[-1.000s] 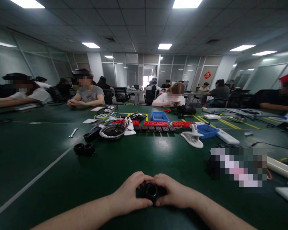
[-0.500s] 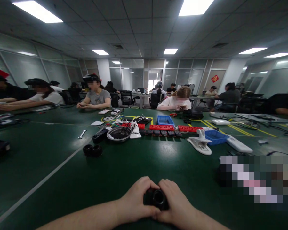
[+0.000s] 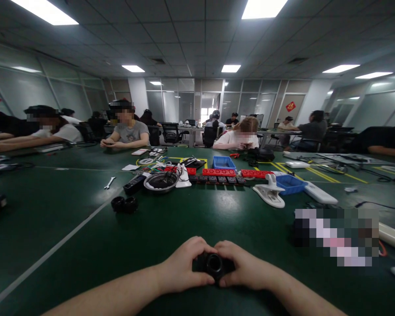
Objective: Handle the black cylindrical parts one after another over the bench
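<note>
Near the front edge of the green table, both my hands grip a black object with a round, lens-like ring [image 3: 214, 263] facing up toward me. It looks like a small camera, though its exact kind is unclear. My left hand [image 3: 181, 265] wraps its left side, thumb at the bottom and fingers over the top. My right hand [image 3: 242, 265] curls round the right side in the same way, so both thumb tips lie close together below the ring. Two black round parts [image 3: 124, 204] stand side by side farther off to the left.
Across the middle lie a wrench [image 3: 109, 183], a metal bowl [image 3: 160, 182] with cables, red strips [image 3: 219, 172], blue trays [image 3: 289, 184] and a white clip base [image 3: 270, 193]. A blurred-out item [image 3: 335, 237] lies at right. Several people sit around the table.
My right hand has shifted a little to the right round the black object, showing more of it. The whole view has moved slightly; the table items stay in place.
</note>
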`<state>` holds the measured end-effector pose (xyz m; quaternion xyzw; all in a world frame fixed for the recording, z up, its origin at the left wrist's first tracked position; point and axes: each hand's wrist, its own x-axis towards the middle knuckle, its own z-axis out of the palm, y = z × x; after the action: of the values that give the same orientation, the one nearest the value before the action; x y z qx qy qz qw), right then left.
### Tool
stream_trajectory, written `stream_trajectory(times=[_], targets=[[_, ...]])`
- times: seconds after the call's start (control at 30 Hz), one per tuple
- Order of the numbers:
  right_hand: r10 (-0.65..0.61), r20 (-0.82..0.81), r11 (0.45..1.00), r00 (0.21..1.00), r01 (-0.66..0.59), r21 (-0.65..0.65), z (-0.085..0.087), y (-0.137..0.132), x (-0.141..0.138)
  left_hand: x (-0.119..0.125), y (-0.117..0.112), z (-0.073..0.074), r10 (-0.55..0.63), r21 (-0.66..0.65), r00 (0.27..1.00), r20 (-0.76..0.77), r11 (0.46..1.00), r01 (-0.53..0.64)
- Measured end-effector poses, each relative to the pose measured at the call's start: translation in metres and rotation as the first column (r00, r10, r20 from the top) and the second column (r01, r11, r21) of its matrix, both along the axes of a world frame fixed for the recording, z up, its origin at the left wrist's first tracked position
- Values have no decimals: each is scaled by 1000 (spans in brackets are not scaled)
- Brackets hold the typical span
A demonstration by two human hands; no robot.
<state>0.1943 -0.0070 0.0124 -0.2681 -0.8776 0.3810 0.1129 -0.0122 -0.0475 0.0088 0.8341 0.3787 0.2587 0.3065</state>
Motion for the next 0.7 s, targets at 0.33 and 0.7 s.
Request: stream_trajectory(times=[0.33, 0.7], targets=[[-232, 124, 969, 965, 218, 120, -9, -8, -7, 5, -5, 5, 58, -42, 997, -46, 997, -60], [-413, 159, 845, 897, 313, 433, -14, -24, -20, 15, -6, 0, 253, 0, 964, -76, 967, -254]])
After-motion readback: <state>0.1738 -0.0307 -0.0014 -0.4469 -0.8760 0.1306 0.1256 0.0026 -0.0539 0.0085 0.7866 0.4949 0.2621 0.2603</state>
